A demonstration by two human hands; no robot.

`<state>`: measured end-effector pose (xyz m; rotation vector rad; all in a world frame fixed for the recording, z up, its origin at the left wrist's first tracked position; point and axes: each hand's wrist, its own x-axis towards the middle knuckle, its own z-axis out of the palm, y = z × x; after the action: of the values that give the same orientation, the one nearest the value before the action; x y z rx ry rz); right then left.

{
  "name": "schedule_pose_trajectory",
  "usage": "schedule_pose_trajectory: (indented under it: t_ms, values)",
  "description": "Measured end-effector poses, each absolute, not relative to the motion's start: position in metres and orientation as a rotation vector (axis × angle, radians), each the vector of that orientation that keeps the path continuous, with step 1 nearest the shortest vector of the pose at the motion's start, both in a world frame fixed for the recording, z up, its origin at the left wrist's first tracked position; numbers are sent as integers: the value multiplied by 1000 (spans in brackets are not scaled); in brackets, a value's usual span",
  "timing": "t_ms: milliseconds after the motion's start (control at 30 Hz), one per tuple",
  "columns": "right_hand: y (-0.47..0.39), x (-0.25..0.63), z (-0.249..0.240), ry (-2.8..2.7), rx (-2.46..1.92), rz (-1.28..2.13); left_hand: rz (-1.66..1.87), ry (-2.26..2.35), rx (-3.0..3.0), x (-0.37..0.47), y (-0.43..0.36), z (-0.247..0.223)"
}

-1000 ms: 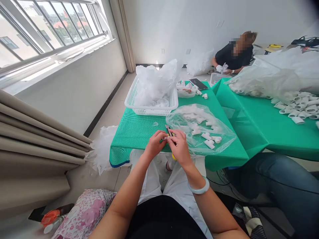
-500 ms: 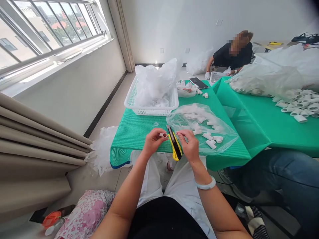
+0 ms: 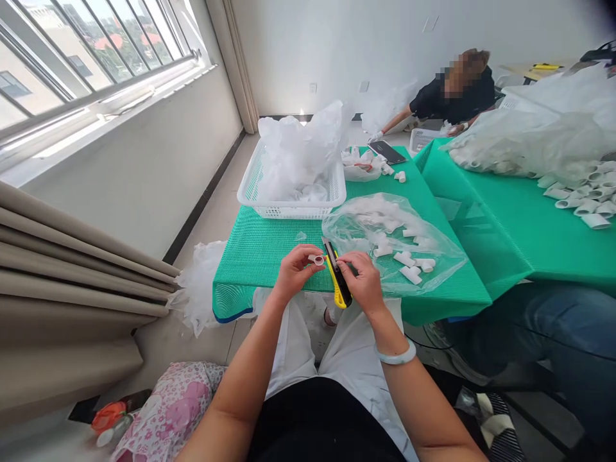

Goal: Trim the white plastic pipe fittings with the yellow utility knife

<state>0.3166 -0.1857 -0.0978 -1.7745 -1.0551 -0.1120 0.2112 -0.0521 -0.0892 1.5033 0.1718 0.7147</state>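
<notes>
My left hand [image 3: 297,269] is closed around a small white plastic pipe fitting [image 3: 317,260], its round open end facing me. Just right of it, a yellow and black utility knife [image 3: 339,276] lies across the table's near edge, blade out and pointing away. The fingers of my right hand [image 3: 362,276] are pinched together, their tips over the knife's right side. Whether they hold a small thing or only touch the knife, I cannot make out. Right of the knife, a clear plastic bag [image 3: 440,256] lies spread with several white pipe fittings [image 3: 405,258] in and on it.
A white plastic basket [image 3: 293,212] filled with clear bags stands at the back of the green-covered table [image 3: 269,250]. Behind are more fittings and a dark tablet [image 3: 386,152]. A second green table [image 3: 520,218] bears piled fittings. A co-worker [image 3: 452,90] bends beyond the tables.
My right hand has moved slightly left, bringing its fingertips over the knife. My left hand keeps the fitting in nearly the same place. The co-worker's arm has stretched out to the left.
</notes>
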Motion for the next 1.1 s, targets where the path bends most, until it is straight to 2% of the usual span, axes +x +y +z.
schedule_pose_trajectory:
  t_ms: [433,700,867,1100]
  values:
    - [-186,317,-98,-1062,-1794,-114,663,158,1474,210,-53,-85]
    - [-180,311,-85,-1112,-1804,-104,817,253,1545,211,-47,-87]
    - [-167,298,-70,-1157,-1746,-51,678,278,1281,208,-46,-81]
    - [-159,287,-60,-1100,-1672,-168,475,218,1058,205,-44,-76]
